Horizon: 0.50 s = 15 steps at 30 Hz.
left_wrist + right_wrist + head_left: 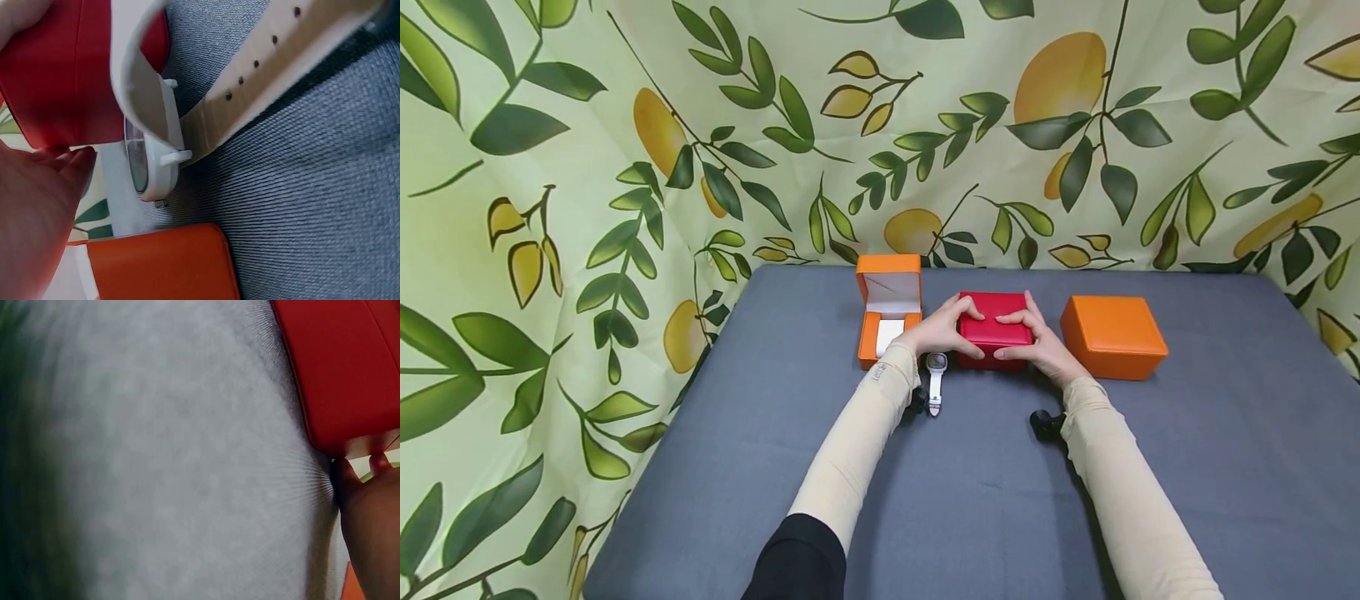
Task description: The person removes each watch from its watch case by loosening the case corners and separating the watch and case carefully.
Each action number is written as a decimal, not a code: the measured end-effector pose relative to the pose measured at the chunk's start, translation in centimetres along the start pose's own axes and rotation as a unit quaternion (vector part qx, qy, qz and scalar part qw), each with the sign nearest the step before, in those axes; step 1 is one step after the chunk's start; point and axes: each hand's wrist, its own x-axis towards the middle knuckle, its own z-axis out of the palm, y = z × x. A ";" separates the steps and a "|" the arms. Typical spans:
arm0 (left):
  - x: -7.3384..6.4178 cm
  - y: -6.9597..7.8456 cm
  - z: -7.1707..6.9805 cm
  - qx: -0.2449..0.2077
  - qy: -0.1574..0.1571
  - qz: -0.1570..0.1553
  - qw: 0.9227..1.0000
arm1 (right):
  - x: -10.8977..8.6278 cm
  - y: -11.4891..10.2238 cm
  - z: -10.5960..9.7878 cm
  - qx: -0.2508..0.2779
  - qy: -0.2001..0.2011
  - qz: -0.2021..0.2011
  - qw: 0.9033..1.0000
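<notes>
A closed red box (991, 307) stands on the grey-blue table, held between both hands. My left hand (942, 327) grips its left side, thumb at the front and fingers bent over the top. On the opposite side my right hand (1047, 343) holds it the same way; in the right wrist view its fingertips (344, 475) sit right at the box's lower edge. A wristwatch (936, 375) with a white strap lies just in front of the left hand. The left wrist view shows the watch (169, 150) close up, its strap curving up before the red box (56, 81).
Left of the hands stands an open orange box (868, 337) with its lid up and a white cushion (890, 332) inside. A closed orange box (1112, 325) is to the right. Leaf-patterned cloth (955, 167) hangs behind the table (970, 517).
</notes>
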 end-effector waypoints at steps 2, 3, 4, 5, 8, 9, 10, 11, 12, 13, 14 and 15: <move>0.0 -0.2 0.0 -0.015 0.000 -0.001 1.000 | -0.2 -0.6 0.0 0.021 -0.008 0.002 1.000; 0.0 -0.3 0.0 -0.022 0.001 -0.001 1.000 | -0.3 -0.8 0.0 0.031 -0.013 0.003 0.999; 0.0 -0.4 0.0 -0.027 0.001 -0.001 1.000 | -0.3 -0.9 0.0 0.037 -0.016 0.002 0.999; 0.0 -0.4 0.0 -0.030 0.002 -0.002 1.000 | -0.3 -1.0 0.0 0.039 -0.018 0.002 0.999; -0.1 -0.8 -0.1 -0.022 0.000 0.006 1.000 | 0.2 -0.2 -0.2 0.038 -0.022 -0.001 0.999; -0.1 -1.0 -0.1 -0.017 -0.001 0.010 1.000 | 0.3 0.2 -0.3 0.035 -0.021 -0.002 0.999; -0.1 -1.0 -0.1 -0.010 -0.003 0.015 1.000 | 0.4 0.5 -0.4 0.031 -0.021 -0.001 0.999; 0.0 -1.1 -0.1 -0.004 -0.005 0.019 1.000 | 0.5 0.7 -0.5 0.027 -0.020 -0.001 0.999; 0.0 -1.2 -0.1 0.001 -0.007 0.023 1.000 | 0.5 0.9 -0.6 0.023 -0.019 -0.002 1.000; 0.1 -1.2 0.0 0.005 -0.011 0.025 1.000 | 0.5 1.0 -0.7 0.021 -0.018 -0.001 1.000; 0.1 -1.2 0.0 0.009 -0.015 0.026 1.000 | 0.4 1.0 -0.7 0.020 -0.017 -0.001 1.000; 0.1 -1.1 0.0 0.014 -0.018 0.028 0.999 | 0.4 0.9 -0.7 0.019 -0.016 0.000 1.000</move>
